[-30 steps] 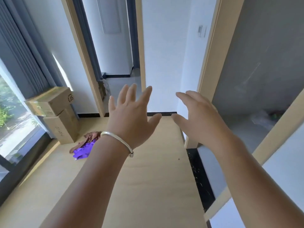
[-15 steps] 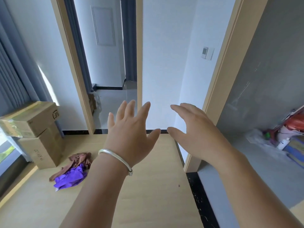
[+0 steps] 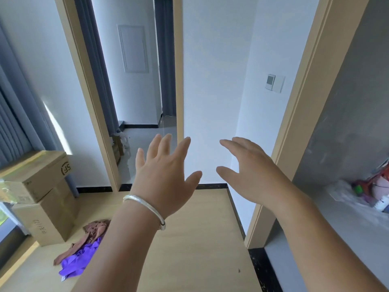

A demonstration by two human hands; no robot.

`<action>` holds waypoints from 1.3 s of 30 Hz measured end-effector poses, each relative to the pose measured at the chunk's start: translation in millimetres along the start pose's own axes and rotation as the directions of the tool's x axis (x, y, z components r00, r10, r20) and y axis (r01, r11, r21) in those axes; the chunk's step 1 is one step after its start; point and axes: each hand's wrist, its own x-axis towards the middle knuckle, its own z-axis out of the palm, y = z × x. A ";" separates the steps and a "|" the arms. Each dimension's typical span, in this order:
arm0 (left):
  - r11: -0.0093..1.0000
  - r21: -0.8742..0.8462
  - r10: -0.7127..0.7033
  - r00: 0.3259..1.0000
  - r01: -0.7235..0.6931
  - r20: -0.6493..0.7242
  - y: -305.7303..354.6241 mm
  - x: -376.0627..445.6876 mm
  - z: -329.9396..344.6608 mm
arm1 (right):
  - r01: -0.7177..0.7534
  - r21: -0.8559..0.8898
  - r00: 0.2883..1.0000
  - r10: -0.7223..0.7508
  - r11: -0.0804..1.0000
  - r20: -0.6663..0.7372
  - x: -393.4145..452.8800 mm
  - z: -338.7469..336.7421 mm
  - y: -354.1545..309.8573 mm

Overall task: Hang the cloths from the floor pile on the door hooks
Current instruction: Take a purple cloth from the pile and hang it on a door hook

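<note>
Cloths (image 3: 81,252) crumpled on floor, brown over purple

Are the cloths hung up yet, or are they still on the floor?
Nothing looks hung yet. The purple cloth and the brown cloth lie in a pile on the floor beside the cardboard boxes. The left hand and right hand are open and empty. No door hooks show. Picking up and hanging is all left.

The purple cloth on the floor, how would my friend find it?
Look to the stacked cardboard boxes by the window on the left. On the wooden floor just in front of them lies a small pile. The purple cloth is the bright one, partly under a dull brown cloth.
</note>
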 end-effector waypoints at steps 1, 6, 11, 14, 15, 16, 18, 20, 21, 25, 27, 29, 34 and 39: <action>1.000 0.010 0.001 1.000 -0.001 0.001 0.4 11.9 4.3 | -0.001 0.005 1.000 0.001 1.000 0.000 11.6 1.8 8.1; 1.000 0.016 -0.002 1.000 0.002 0.001 4.4 73.7 22.8 | -0.018 0.063 1.000 0.019 0.998 -0.015 72.0 3.1 48.1; 0.999 -0.009 -0.048 0.999 0.047 -0.017 10.1 133.1 46.9 | 0.021 0.110 0.999 -0.017 0.994 -0.036 129.8 11.9 81.1; 0.999 -0.029 -0.042 0.998 0.041 -0.036 14.5 164.7 61.7 | 0.032 0.097 0.999 -0.029 0.995 -0.035 158.9 20.8 98.6; 0.999 -0.035 -0.043 0.998 0.041 -0.038 14.9 174.3 66.0 | 0.032 0.093 0.999 -0.029 0.995 -0.035 168.1 23.1 103.8; 0.998 -0.041 -0.043 0.998 0.041 -0.038 14.5 183.6 70.2 | 0.031 0.090 0.999 -0.028 0.995 -0.036 177.0 25.0 108.3; 0.998 -0.050 -0.040 0.999 0.038 -0.032 12.5 202.4 78.9 | 0.028 0.078 0.999 -0.024 0.997 -0.041 195.3 28.5 116.5; 0.998 -0.053 -0.032 0.999 0.031 -0.027 9.3 223.3 88.0 | 0.025 0.052 0.999 -0.022 0.998 -0.049 214.9 32.4 124.2; 0.998 -0.055 -0.028 0.999 0.027 -0.029 6.9 234.6 92.7 | 0.023 0.040 0.999 -0.021 0.999 -0.049 225.5 35.0 127.8; 0.997 -0.078 -0.005 1.000 0.003 -0.025 -9.4 284.8 113.0 | 0.002 0.002 0.999 -0.002 1.000 -0.040 271.3 48.7 139.5; 0.996 -0.087 0.004 1.000 -0.004 -0.008 -23.0 314.2 123.7 | -0.014 -0.018 0.999 0.014 1.000 -0.034 297.6 58.0 143.4; 0.994 -0.106 0.007 1.000 -0.007 -0.001 -39.2 344.8 133.6 | -0.029 -0.033 0.999 0.028 0.999 -0.026 326.7 67.4 145.5; 0.986 -0.160 0.039 0.999 -0.040 -0.008 -85.6 417.8 155.4 | -0.048 -0.046 0.999 0.047 0.998 -0.024 408.8 93.1 140.0; 0.987 -0.158 0.037 0.999 -0.033 0.020 -129.4 480.5 177.7 | -0.046 -0.013 0.998 0.045 0.999 -0.046 480.8 121.3 132.5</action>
